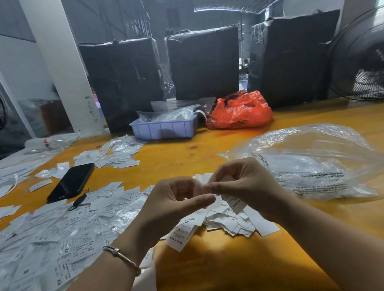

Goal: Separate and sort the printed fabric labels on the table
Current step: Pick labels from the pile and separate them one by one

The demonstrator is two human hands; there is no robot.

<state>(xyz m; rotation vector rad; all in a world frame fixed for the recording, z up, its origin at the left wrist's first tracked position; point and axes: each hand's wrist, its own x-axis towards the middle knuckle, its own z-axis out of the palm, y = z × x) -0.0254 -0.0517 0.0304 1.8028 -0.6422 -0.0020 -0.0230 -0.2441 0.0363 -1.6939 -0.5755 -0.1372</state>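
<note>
bench (209, 149): we've got bare orange wood mid and far right
clear bag (316, 159): crumpled, warning print, right of our hands
blue tray (163, 129): holds plastic packets
labels (64, 238): heaped left, some say XS
left hand (174, 204) and right hand (244, 187): both pinching one label (235, 202), "MADE IN" visible, above small pile (230, 223)

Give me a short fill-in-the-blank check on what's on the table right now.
1. The black smartphone lies to the ____ of both hands.
2. The crumpled plastic bag beside the lavender plastic tray is ____ in colour.
3. Both hands pinch a white fabric ____.

Missing words: left; orange-red; label
</note>
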